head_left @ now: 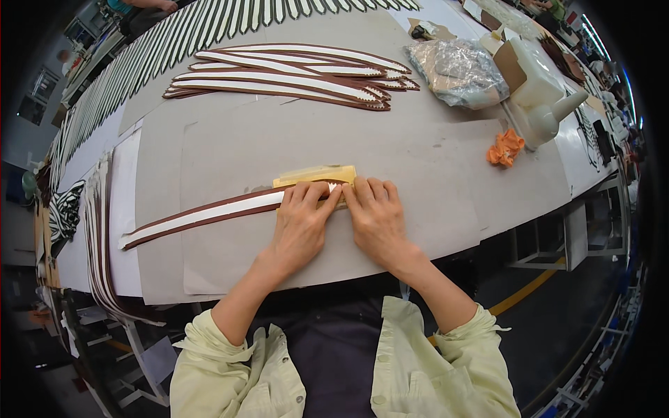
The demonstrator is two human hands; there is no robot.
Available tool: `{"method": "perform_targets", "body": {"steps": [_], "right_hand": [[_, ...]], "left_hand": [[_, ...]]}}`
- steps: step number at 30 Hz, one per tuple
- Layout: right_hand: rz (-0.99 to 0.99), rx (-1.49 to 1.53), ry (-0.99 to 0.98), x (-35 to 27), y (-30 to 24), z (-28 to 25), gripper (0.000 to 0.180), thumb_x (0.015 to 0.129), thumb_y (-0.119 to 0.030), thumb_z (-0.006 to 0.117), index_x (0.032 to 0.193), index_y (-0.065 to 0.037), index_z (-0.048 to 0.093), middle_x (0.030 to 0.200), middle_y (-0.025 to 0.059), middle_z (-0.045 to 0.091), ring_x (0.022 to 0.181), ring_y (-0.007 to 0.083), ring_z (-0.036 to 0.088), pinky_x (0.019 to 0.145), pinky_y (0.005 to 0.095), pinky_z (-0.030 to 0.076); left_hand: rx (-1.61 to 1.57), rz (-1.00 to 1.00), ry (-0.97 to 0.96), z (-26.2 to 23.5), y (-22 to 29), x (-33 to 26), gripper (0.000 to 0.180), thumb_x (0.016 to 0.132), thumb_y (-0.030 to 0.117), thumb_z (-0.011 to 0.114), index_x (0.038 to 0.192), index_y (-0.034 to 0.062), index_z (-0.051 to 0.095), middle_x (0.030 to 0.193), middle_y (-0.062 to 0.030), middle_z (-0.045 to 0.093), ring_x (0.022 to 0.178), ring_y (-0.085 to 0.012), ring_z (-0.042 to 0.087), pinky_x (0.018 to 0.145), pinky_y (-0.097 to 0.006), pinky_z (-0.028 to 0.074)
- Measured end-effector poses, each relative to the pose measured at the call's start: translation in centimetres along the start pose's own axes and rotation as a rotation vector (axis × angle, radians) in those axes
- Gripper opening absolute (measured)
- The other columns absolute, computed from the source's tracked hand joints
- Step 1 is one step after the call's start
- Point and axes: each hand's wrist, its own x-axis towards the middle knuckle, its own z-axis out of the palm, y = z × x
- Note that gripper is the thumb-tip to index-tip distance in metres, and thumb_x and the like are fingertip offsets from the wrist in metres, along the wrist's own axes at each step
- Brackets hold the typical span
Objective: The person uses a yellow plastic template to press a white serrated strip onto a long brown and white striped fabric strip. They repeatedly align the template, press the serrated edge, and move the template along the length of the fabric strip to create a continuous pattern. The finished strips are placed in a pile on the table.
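A long strip point(209, 214), white along its middle with brown edges, lies slantwise on the grey table sheet point(418, 230). Its right end is under my fingers, beside a flat yellow piece point(313, 174) that shows behind them. My left hand point(303, 223) presses down on the strip near that end, fingers bent and close together. Just to the right, my right hand point(378, 223) has its thumb and fingertips closed at the very tip of the strip. The thumbs almost meet there, and the fingers partly hide the end.
Brown-and-white strips point(279, 83) are piled farther back. Behind them runs a long row of dark-edged white strips point(209, 28). More strips point(101, 230) hang over the left edge. At right are a clear plastic bag point(456, 73), a pale nozzle bottle point(540, 118) and a crumpled orange wad point(505, 148).
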Motion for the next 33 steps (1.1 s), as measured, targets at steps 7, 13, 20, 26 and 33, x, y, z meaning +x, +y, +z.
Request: {"method": "perform_targets", "body": {"steps": [7,13,20,26,33], "right_hand": [[0.035,0.064,0.054,-0.2,-0.2,0.0,0.042,0.079,-0.001,0.064,0.121,0.008,0.065,0.118,0.0179,0.06,0.11,0.0332,0.058,0.097,0.0463,0.045],[0.071,0.198,0.048,-1.4,0.3,-1.3,0.047,0.081,0.003,0.062,0.128,0.009,0.062,0.125,0.0179,0.06,0.118,0.035,0.058,0.103,0.0466,0.044],[0.072,0.161,0.034,-1.1,0.0,-1.3,0.047,0.081,0.004,0.061,0.128,0.007,0.061,0.125,0.0178,0.061,0.117,0.035,0.058,0.101,0.0464,0.045],[0.071,0.125,0.047,-1.4,-0.1,-1.4,0.045,0.079,0.003,0.062,0.125,0.008,0.064,0.127,0.018,0.061,0.12,0.0354,0.058,0.102,0.0484,0.046],[-0.092,0.21,0.041,-0.5,-1.5,-0.9,0.048,0.076,0.002,0.062,0.123,0.01,0.066,0.124,0.0191,0.064,0.121,0.036,0.059,0.104,0.0496,0.046]], "left_hand": [[-0.001,-0.008,0.011,0.2,0.1,-0.2,0.059,0.079,-0.007,0.063,0.137,0.0026,0.067,0.114,-0.0119,0.061,0.11,-0.0319,0.057,0.098,-0.045,0.047],[0.04,-0.006,0.005,0.4,0.2,0.2,0.057,0.08,-0.006,0.063,0.137,0.0029,0.066,0.113,-0.0116,0.061,0.109,-0.0321,0.056,0.097,-0.046,0.046],[-0.029,-0.056,-0.025,-0.4,0.2,0.5,0.051,0.079,-0.006,0.062,0.129,-0.0008,0.069,0.115,-0.0122,0.064,0.111,-0.0323,0.06,0.097,-0.044,0.049],[0.002,-0.046,0.044,-1.5,-0.5,-3.4,0.059,0.077,-0.009,0.06,0.134,0.0011,0.067,0.126,-0.0134,0.065,0.119,-0.0335,0.061,0.101,-0.045,0.051],[0.124,-0.042,-0.007,-1.6,0.2,-2.5,0.059,0.078,-0.005,0.063,0.136,0.0019,0.068,0.123,-0.0119,0.062,0.115,-0.0312,0.058,0.101,-0.045,0.048]]}}
